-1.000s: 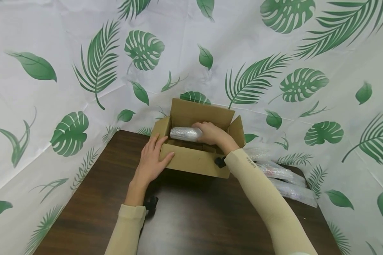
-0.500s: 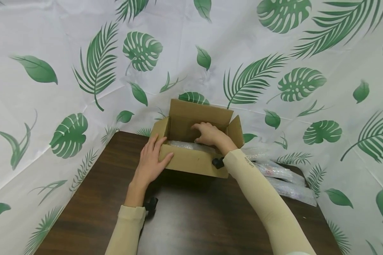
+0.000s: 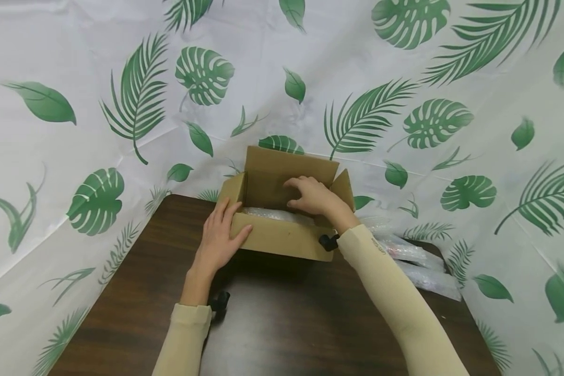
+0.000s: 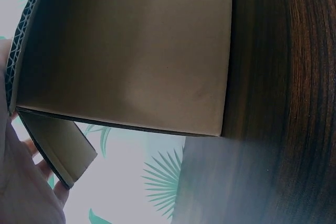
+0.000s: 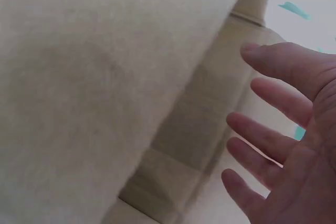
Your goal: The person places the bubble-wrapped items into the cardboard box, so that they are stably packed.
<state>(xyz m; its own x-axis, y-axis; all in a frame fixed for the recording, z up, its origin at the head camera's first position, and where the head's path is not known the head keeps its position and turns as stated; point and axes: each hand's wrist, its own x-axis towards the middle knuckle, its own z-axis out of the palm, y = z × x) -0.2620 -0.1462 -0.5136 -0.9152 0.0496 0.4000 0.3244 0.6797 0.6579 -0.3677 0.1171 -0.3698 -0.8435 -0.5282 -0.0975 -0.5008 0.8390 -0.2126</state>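
An opened cardboard box (image 3: 282,237) stands at the back of the table, its flaps up or spread. My left hand (image 3: 216,243) holds its near left corner, thumb over the front flap and fingers along the left flap (image 4: 60,148). Inside lies a bubble-wrapped bundle (image 3: 277,214), mostly hidden by the front flap. Over the box opening hovers my right hand (image 3: 312,196), its fingers spread and loosely bent with nothing between them. In the right wrist view, that same hand (image 5: 283,129) shows an empty palm beside the cardboard.
Several bubble-wrapped bundles (image 3: 427,279) lie at the table's right edge, right of the box. The dark wooden table (image 3: 263,324) reaches toward me. A leaf-printed white sheet (image 3: 263,68) hangs directly behind the box.
My right hand has let go of the bubble-wrapped bundle, which dropped lower into the box, and has lifted slightly above it. My left hand stays on the box corner.
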